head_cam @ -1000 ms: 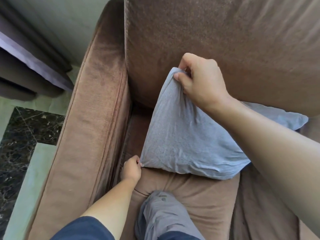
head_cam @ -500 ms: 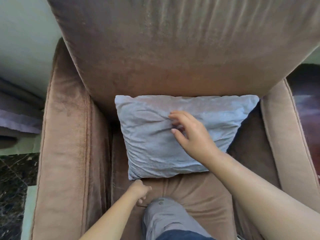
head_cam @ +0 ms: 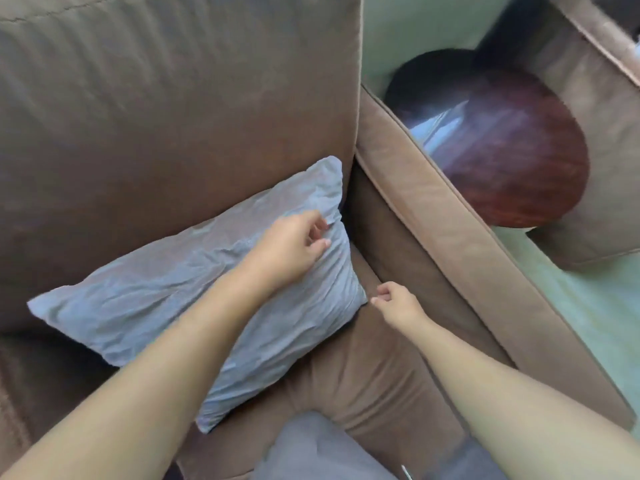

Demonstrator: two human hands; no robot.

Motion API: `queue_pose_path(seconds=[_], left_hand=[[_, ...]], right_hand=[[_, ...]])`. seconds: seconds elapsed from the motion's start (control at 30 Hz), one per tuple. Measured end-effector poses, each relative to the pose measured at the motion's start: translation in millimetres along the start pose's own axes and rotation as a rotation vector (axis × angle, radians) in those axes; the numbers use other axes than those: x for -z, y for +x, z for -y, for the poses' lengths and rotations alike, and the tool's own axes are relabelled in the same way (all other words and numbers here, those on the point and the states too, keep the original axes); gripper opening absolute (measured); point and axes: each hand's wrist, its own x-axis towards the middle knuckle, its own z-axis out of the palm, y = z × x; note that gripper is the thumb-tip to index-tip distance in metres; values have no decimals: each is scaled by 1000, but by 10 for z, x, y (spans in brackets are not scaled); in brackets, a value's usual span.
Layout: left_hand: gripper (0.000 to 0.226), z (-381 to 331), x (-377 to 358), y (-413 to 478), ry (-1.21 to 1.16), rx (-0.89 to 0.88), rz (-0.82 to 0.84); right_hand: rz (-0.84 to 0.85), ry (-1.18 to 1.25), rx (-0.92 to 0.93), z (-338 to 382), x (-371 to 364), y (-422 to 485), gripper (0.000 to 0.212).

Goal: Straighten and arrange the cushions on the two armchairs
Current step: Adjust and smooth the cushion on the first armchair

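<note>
A wrinkled grey cushion (head_cam: 166,299) leans tilted against the back of the brown armchair (head_cam: 173,109), its lower edge on the seat. My left hand (head_cam: 291,245) lies on the cushion's upper right part, fingers loosely bent and apart, near its right edge. My right hand (head_cam: 394,303) is at the cushion's lower right corner, fingertips pinched on the corner tip. A second brown armchair (head_cam: 595,109) shows at the top right; no cushion of it is in view.
The armchair's right armrest (head_cam: 450,244) runs diagonally beside my right hand. A round dark wooden side table (head_cam: 509,150) stands between the two chairs. Pale green floor (head_cam: 588,323) lies to the right. My knee in grey trousers (head_cam: 322,452) presses on the seat.
The view has swung to the chair's right side. My left hand left the lower left corner and now lies on the cushion; my right hand dropped to the lower right corner.
</note>
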Motion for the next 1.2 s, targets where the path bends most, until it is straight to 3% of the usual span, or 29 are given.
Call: queue_pose_path(seconds=[0.17,0.33,0.47,0.6,0.8,0.97,1.07,1.13,1.2], left_hand=[[33,-107,119,645,330,-203,-163],[41,-64,-104,892,453,-144,-217],[36,-113,-170,1012,426,-14,-347],[25,-113,-176,1102,421,39,-386],[15,-211,41,1066,247,-48,-542],[10,-182,141,1035,284,-114,-606],[10,-210,44,992,294,-165,-554],[17,-186,-51,894,306,-189,-485],[32,-86,-99,704,309,-200,-449]], right_hand=[[-1,58,-67,-410,-263,344,38],[-59,163,-58,-509,-581,661,31],[-124,231,-26,-491,-703,784,6],[-154,107,22,-480,-673,773,25],[-14,-360,90,-679,-590,682,10],[22,-463,78,-629,-563,649,20],[50,-482,17,-515,-510,571,29],[72,-486,10,-308,-430,488,34],[-30,-417,87,-29,-305,376,32]])
